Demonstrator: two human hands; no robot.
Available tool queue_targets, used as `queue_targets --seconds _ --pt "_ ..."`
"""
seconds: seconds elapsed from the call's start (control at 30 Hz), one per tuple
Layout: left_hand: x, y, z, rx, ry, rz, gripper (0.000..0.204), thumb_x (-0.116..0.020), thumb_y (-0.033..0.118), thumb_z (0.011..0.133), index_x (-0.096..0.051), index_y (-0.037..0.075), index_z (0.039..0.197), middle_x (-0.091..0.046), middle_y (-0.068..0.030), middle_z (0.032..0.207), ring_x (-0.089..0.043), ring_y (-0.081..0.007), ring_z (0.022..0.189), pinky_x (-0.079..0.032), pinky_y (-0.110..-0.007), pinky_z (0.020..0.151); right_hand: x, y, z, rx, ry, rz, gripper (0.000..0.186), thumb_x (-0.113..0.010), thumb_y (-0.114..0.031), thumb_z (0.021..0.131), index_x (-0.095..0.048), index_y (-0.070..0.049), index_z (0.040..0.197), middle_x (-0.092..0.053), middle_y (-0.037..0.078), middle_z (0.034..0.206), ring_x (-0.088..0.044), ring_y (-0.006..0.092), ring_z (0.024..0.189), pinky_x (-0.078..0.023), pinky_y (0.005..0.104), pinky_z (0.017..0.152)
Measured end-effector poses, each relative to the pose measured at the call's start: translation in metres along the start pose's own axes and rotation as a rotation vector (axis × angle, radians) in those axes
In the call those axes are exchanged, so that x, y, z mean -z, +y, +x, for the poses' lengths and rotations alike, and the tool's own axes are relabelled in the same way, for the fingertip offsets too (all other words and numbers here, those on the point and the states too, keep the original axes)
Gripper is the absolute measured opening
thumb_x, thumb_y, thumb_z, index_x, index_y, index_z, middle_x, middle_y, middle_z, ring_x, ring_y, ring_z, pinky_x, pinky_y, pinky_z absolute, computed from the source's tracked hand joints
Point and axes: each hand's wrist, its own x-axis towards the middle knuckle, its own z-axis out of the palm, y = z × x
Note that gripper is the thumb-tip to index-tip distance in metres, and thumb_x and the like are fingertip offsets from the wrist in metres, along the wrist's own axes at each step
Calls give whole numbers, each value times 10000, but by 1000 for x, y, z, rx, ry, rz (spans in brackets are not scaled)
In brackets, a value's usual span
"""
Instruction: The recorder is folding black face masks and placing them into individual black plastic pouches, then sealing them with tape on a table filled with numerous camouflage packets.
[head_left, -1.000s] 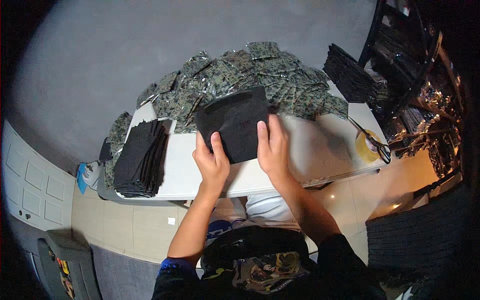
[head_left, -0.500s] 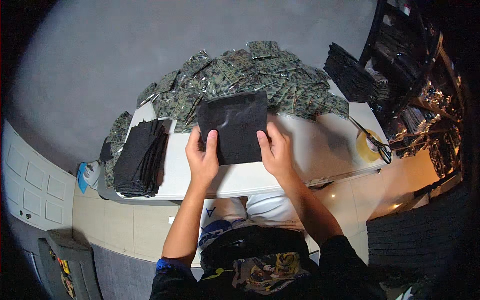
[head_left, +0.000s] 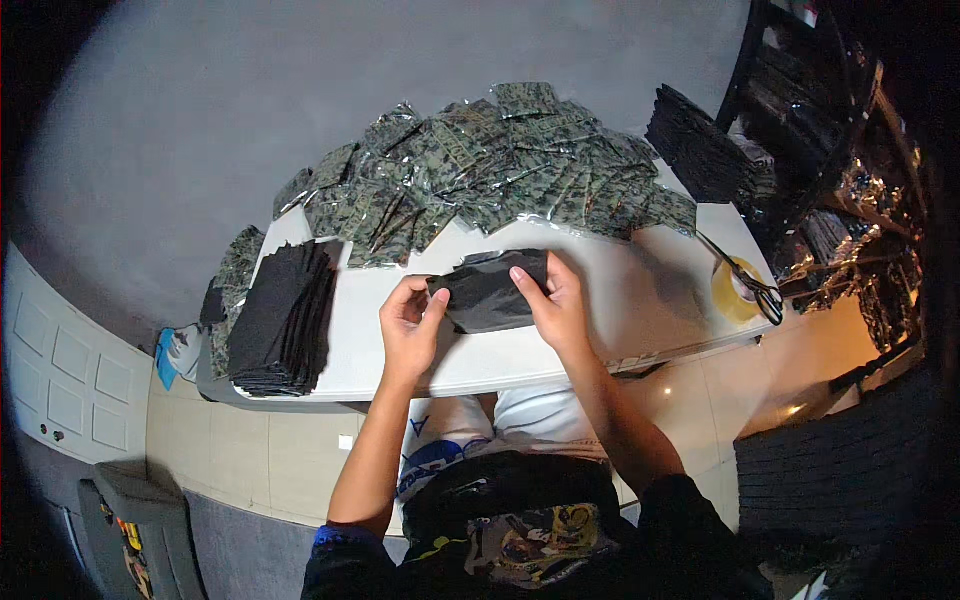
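Packet (head_left: 490, 300), black and thin — left hand (head_left: 410, 325) and right hand (head_left: 560, 308) pinch its sides, maybe folding — next move needs a steady hold.

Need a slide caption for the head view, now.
Left hand and right hand hold a black item over a white table, near a black stack and heaped camouflage-patterned packets.

The right fingers (head_left: 565, 283) — partly — hide behind the black packet (head_left: 487, 300).
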Motion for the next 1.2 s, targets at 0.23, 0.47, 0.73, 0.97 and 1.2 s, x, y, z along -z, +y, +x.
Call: queue_targets --seconds 0.23,0.47,0.73,0.97,1.2 --pt "-8 18 7 -120 30 -30 100 -683 -49 984 -666 3 1068 -661 -29 1073 -569 -75 920 -447 -240 797 0 -4 0 113 38 -77 137 -762 -51 1017 -640 1 982 -636 -12 1034 -535 62 945 -425 219 824" --pt "-12 50 19 -204 -181 104 115 -641 -57 952 -635 4 1049 -641 -57 1136 -582 -117 973 -449 -243 875 2 -14 5 174 47 -158 188 -777 -32 990 -598 7 947 -637 29 1076 -520 67 937 -415 229 800" --pt "-11 52 26 -83 -64 72 69 -684 80 1083 -643 37 1047 -597 48 970 -523 -48 890 -414 -222 790 -7 -30 7 15 84 -29 122 -724 -131 1082 -706 -18 1041 -649 -75 874 -551 14 803 -458 225 728" --pt "-15 35 30 -133 -6 197 160 -729 140 1075 -732 -4 1145 -698 10 992 -589 -63 906 -488 -245 821 -25 -31 10 81 124 -16 107 -714 -120 1089 -700 -17 1066 -648 -73 893 -540 12 805 -448 218 720" --pt "-20 43 28 -147 58 130 151 -840 115 987 -772 -16 1016 -745 -20 956 -648 -97 893 -520 -272 820 -19 -31 8 156 141 -30 101 -727 -108 1077 -706 -9 1084 -637 -66 896 -521 12 799 -425 212 709"
